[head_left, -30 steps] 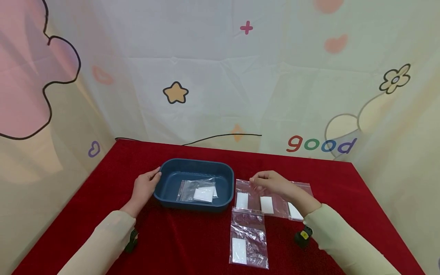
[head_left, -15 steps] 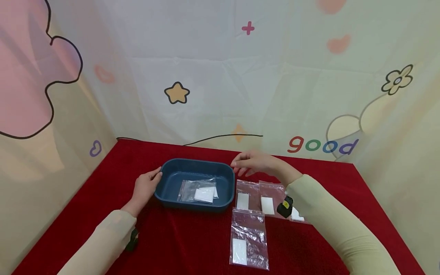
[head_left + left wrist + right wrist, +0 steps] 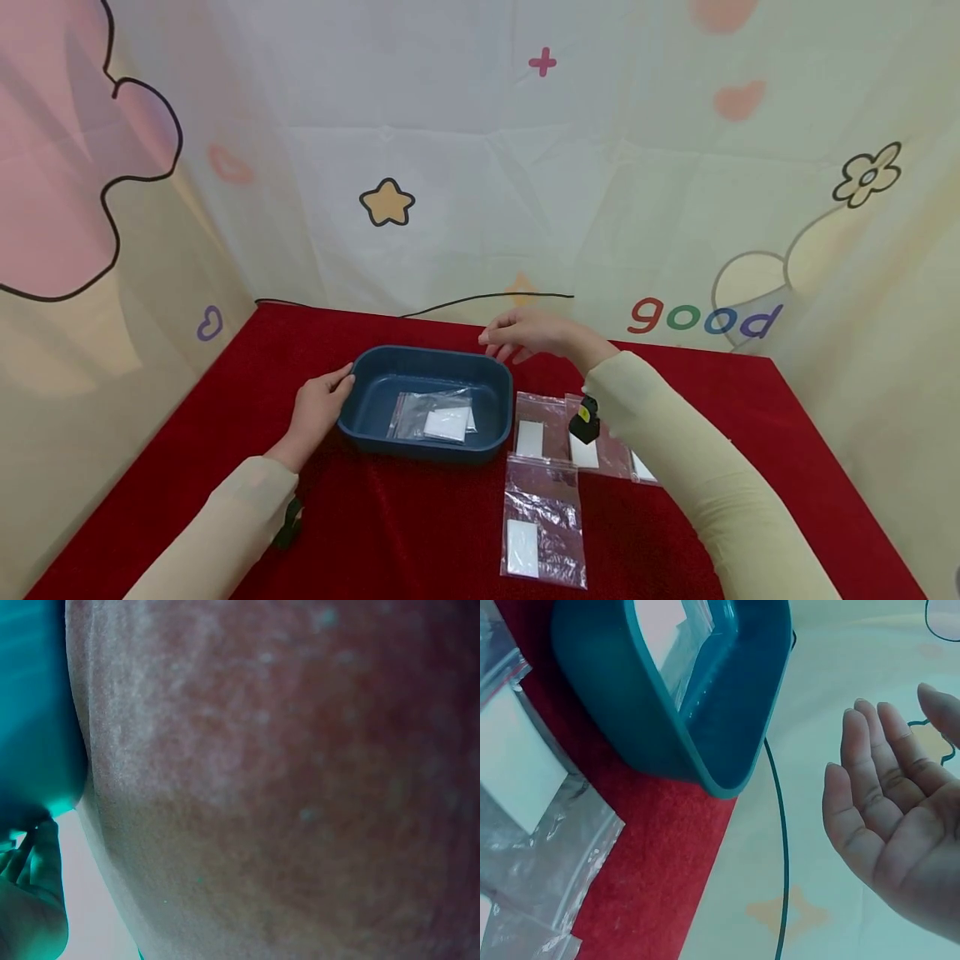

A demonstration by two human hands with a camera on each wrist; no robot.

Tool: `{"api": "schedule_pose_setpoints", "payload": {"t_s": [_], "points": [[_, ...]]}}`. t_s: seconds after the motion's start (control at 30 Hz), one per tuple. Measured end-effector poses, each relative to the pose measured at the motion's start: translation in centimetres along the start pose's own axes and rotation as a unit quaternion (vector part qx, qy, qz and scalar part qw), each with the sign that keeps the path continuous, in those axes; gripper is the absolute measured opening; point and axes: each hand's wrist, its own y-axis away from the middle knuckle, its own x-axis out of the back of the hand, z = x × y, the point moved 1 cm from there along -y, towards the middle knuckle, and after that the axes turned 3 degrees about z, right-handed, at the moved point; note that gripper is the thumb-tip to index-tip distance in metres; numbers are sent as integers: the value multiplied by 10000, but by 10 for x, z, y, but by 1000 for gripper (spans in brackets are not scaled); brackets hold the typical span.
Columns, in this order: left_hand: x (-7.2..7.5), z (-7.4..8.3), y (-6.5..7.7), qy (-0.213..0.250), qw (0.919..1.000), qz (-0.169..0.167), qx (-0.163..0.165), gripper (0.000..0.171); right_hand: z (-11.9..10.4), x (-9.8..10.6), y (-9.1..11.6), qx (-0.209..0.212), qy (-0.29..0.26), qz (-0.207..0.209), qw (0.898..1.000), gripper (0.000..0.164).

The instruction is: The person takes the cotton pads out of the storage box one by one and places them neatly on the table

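Observation:
A deep blue plastic tub (image 3: 423, 450) stands on the red cloth. My left hand (image 3: 313, 412) pinches its left rim between thumb and fingers; the left wrist view shows mostly blurred skin, with the tub (image 3: 37, 712) at its edge. Inside the tub lie clear zip bags (image 3: 410, 414) with white cards in them, overlapping. My right hand (image 3: 534, 335) hovers near the tub's far right corner. In the right wrist view the right hand (image 3: 904, 814) has its fingers slightly bent, with nothing in it.
Right of the tub lies a row of clear zip bags (image 3: 542, 411), each with a white card, partly hidden by the right forearm. Another such zip bag (image 3: 555, 533) lies in front of them. A pale printed curtain (image 3: 465, 208) rises behind the red cloth (image 3: 397, 525).
My right hand has risen from over the row of bags and moved left and away, to the tub's far right corner. The left hand has stayed on the rim.

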Motion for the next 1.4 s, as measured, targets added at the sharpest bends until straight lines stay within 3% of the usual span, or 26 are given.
{"api": "schedule_pose_setpoints", "payload": {"t_s": [0.2, 0.67, 1.13, 1.4], "points": [[1, 0, -1, -40, 10000, -28, 4, 45, -3, -5, -16, -117, 16, -112, 9999, 37], [0, -2, -2, 1, 10000, -51, 56, 45, -4, -22, -53, -397, 0, -630, 9972, 48], [-2, -3, -1, -51, 10000, -10, -22, 44, -3, -42, -71, -1039, -163, -950, 9899, 41], [-1, -1, -1, -96, 9999, 45, 27, 44, -3, -56, -81, -1165, 77, -928, 9888, 36]]}}
